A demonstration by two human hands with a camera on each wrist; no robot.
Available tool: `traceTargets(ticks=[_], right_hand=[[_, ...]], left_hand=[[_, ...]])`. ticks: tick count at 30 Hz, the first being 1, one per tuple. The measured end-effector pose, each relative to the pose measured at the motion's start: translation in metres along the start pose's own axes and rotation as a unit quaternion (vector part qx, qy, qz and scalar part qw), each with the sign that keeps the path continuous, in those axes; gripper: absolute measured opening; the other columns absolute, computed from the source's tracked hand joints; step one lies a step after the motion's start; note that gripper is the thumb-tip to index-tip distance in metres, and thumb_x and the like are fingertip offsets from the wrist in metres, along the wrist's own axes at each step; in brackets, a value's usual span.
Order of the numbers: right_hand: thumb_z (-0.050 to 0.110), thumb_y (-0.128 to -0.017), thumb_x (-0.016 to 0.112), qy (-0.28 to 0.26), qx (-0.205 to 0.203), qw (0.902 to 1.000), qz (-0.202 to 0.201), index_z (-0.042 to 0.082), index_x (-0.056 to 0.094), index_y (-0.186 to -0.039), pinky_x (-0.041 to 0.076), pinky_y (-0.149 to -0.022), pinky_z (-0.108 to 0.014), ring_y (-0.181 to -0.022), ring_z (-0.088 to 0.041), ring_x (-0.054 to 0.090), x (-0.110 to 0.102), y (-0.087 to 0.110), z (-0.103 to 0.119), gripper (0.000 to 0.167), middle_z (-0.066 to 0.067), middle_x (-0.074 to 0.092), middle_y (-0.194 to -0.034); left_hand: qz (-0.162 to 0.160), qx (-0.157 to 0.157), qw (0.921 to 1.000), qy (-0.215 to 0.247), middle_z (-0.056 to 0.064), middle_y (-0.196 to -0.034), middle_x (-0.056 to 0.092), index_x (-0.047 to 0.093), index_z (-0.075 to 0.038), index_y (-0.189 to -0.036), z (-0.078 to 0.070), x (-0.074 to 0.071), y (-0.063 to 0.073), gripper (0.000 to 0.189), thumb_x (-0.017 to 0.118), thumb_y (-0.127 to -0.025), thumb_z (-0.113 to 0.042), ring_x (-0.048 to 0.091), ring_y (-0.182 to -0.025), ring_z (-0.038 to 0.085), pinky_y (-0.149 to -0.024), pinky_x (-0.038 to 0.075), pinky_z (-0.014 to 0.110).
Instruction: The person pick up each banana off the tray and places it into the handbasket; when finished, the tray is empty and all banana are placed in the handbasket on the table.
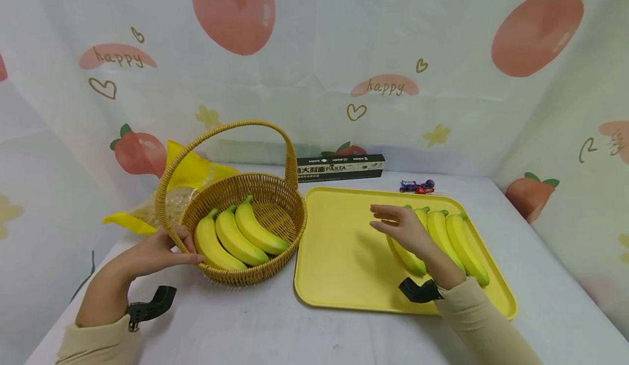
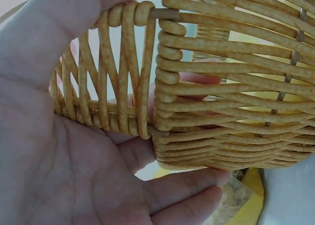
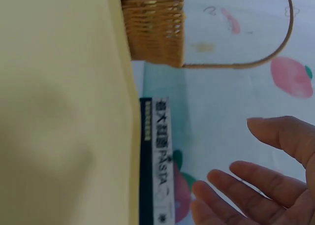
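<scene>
A round wicker basket with a tall arched handle stands on the left, three bananas lying side by side in it. My left hand grips its near left side, where the handle joins the rim. In the left wrist view, the fingers curl round the woven handle base. Over the yellow tray, my right hand hovers with fingers extended and nothing held. Several bananas lie in a row on the tray's right part, partly hidden behind my right hand and forearm.
Behind the tray stands a dark pasta box. Small wrapped candies lie at the tray's far edge. A yellow-and-clear bag sits behind the basket on the left. A printed cloth hangs at the back.
</scene>
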State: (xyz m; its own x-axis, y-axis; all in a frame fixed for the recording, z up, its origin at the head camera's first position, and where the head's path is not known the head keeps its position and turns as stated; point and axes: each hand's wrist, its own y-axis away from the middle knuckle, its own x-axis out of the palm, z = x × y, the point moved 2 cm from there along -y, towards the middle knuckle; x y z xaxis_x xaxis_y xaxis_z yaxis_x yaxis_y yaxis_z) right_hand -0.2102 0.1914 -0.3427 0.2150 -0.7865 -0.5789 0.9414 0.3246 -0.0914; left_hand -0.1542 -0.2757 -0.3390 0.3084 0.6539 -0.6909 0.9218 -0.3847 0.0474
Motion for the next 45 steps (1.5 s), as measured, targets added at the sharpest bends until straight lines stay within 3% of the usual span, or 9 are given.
traceTargets(ticks=[6,17,22,25,31,37,45], right_hand=[[0.017,-0.090,0.062,0.009,0.031,0.9984,-0.046,-0.006,0.051,-0.128,0.043,-0.095,-0.042,-0.121,-0.038,0.050,-0.008,0.010,-0.020,0.046,-0.026,0.051,-0.131],[0.021,-0.089,0.062,0.060,0.056,0.9944,-0.067,-0.004,0.048,-0.132,0.039,-0.099,-0.051,-0.125,-0.042,0.044,-0.006,0.022,-0.044,0.052,-0.027,0.046,-0.136],[0.016,-0.089,0.063,0.065,0.050,0.9938,-0.074,-0.003,0.048,-0.132,0.042,-0.096,-0.048,-0.120,-0.038,0.048,-0.004,0.023,-0.047,0.050,-0.025,0.045,-0.137],[0.013,-0.088,0.063,0.067,0.038,0.9943,-0.073,-0.004,0.048,-0.131,0.040,-0.098,-0.050,-0.120,-0.039,0.047,-0.002,0.022,-0.048,0.049,-0.025,0.044,-0.138],[0.000,-0.085,0.063,0.076,0.011,0.9945,-0.072,-0.006,0.048,-0.130,0.029,-0.105,-0.054,-0.133,-0.045,0.031,0.001,0.022,-0.050,0.047,-0.026,0.037,-0.143],[-0.009,-0.082,0.061,0.113,-0.001,0.9913,-0.068,-0.008,0.044,-0.133,0.032,-0.102,-0.054,-0.133,-0.047,0.028,0.002,0.024,-0.050,0.053,-0.030,0.025,-0.147],[-0.006,-0.083,0.062,0.081,0.003,0.9963,-0.030,-0.011,0.032,-0.138,0.030,-0.102,-0.051,-0.135,-0.048,0.020,0.004,0.023,-0.052,0.063,-0.032,0.015,-0.149]], left_hand=[[-0.001,-0.003,1.0000,0.002,0.000,-0.077,0.057,0.059,-0.006,-0.079,0.000,0.000,0.000,0.021,0.071,-0.081,-0.022,0.050,-0.079,0.006,-0.068,0.042,0.024],[0.000,-0.004,1.0000,0.000,0.001,-0.077,0.057,0.059,-0.006,-0.078,0.000,0.000,-0.001,0.021,0.071,-0.081,-0.022,0.050,-0.079,0.006,-0.067,0.042,0.024],[0.001,-0.003,1.0000,0.002,0.001,-0.078,0.057,0.059,-0.006,-0.078,0.000,0.000,-0.001,0.020,0.071,-0.082,-0.022,0.051,-0.079,0.006,-0.068,0.042,0.025],[0.001,-0.013,0.9999,-0.002,0.002,-0.079,0.057,0.059,-0.006,-0.079,0.000,0.000,-0.001,0.021,0.071,-0.082,-0.024,0.050,-0.080,0.006,-0.068,0.042,0.024],[-0.001,-0.022,0.9997,-0.006,0.002,-0.079,0.056,0.059,-0.007,-0.079,0.002,0.000,0.000,0.023,0.071,-0.082,-0.025,0.050,-0.081,0.006,-0.068,0.041,0.024],[-0.001,-0.023,0.9997,-0.010,0.002,-0.080,0.056,0.059,-0.007,-0.079,0.001,0.000,0.000,0.023,0.071,-0.081,-0.026,0.050,-0.082,0.006,-0.068,0.042,0.023],[-0.001,-0.016,0.9998,-0.007,0.002,-0.079,0.056,0.059,-0.006,-0.079,-0.002,0.000,0.000,0.022,0.071,-0.082,-0.025,0.049,-0.081,0.006,-0.068,0.042,0.024]])
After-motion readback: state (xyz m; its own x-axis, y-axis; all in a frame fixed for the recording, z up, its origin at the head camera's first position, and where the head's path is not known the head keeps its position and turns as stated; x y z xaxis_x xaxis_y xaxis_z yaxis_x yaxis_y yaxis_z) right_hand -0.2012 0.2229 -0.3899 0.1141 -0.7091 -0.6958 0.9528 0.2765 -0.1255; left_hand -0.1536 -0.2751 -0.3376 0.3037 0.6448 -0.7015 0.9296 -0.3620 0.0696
